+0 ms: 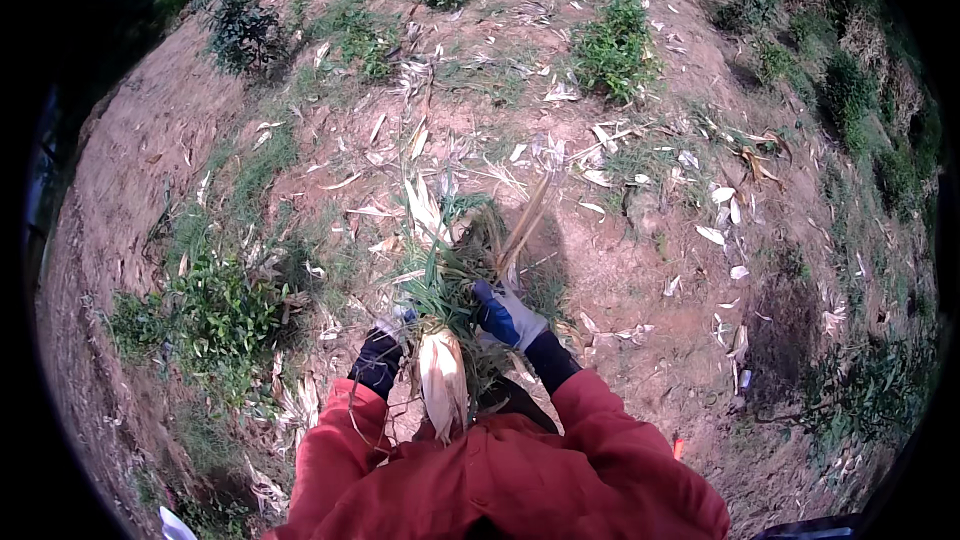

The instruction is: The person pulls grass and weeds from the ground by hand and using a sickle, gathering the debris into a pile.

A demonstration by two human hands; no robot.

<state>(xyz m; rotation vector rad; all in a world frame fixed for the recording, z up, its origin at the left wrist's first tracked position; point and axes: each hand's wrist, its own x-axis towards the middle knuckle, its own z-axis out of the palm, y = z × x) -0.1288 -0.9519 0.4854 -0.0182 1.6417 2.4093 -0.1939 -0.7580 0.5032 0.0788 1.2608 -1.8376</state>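
Observation:
A loose bundle of green grass (439,281) mixed with dry corn husks lies between my two hands in front of my body. My right hand (510,319), in a white and blue glove, is closed on the bundle's right side. My left hand (397,324), gloved too, is at its left side, its fingers mostly hidden by the grass. A large pale dry husk (442,382) hangs from the bundle towards my red shirt. Another dry husk (425,214) sticks out at the far end, and brown dry stalks (525,225) slant up to the right.
Reddish bare soil (637,270) is strewn with dry husk pieces. A leafy bush (225,307) grows close on my left. Further ahead stand more small bushes (615,45), with a darker one (241,26) at far left. Denser plants (870,390) line the right side.

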